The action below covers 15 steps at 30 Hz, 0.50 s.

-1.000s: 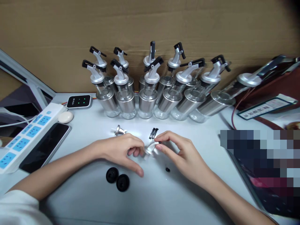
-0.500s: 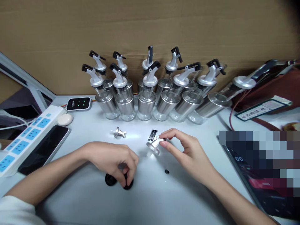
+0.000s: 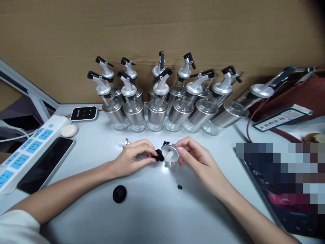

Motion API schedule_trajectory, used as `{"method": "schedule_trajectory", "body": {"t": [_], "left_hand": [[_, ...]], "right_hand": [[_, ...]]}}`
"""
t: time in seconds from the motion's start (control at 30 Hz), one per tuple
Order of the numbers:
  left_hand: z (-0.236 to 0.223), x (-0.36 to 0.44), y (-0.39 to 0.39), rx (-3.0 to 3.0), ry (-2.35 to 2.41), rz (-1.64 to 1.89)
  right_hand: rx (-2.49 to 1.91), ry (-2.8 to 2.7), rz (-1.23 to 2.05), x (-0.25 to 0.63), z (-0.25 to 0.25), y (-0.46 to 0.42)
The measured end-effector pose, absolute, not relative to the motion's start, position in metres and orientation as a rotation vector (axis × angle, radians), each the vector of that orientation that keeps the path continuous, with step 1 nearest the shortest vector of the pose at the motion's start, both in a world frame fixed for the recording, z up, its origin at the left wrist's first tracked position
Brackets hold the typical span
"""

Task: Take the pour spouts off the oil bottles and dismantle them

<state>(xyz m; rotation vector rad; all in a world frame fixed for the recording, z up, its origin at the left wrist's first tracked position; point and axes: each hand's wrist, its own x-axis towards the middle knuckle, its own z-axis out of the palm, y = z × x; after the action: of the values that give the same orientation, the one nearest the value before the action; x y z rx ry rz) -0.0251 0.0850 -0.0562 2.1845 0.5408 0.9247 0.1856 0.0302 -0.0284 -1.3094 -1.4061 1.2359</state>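
My left hand (image 3: 138, 157) pinches a round black stopper (image 3: 159, 155) between thumb and fingers. Close beside it, my right hand (image 3: 194, 154) grips a silver pourer spout (image 3: 171, 153), its hollow underside turned toward the stopper; a whitish tube shows inside. Whether the two parts touch I cannot tell. Another black stopper (image 3: 119, 194) lies on the table below my left arm. A second silver pourer spout (image 3: 125, 143) is partly hidden behind my left hand. Small black levers (image 3: 166, 143) lie just behind the held parts. A tiny black cap (image 3: 179, 186) rests nearer me.
Several glass-and-steel oil bottles (image 3: 157, 112) with pourers stand along the cardboard wall (image 3: 142, 27). At left are a power strip (image 3: 27, 152), a phone (image 3: 47, 164), a white round object (image 3: 69, 130) and a small Wi-Fi device (image 3: 84, 113). A dark, partly blurred-out device (image 3: 266, 200) lies right.
My left hand picked up one of the two black stoppers and brought it up to the silver spout. My right hand turned the spout so its underside faces left and toward me.
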Motion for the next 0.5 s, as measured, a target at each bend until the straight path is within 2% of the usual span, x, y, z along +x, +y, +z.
{"method": "schedule_trajectory", "body": {"t": [0.13, 0.5], "left_hand": [[-0.0611, -0.0258, 0.0844, 2.298, 0.444, 1.024], [-0.0671, -0.0279, 0.0813, 2.446, 0.328, 1.042]], "right_hand": [[-1.280, -1.407, 1.385, 0.1813, -0.0305, 0.0273], [-1.205, -1.501, 1.247, 0.1832, -0.0285, 0.0208]]}}
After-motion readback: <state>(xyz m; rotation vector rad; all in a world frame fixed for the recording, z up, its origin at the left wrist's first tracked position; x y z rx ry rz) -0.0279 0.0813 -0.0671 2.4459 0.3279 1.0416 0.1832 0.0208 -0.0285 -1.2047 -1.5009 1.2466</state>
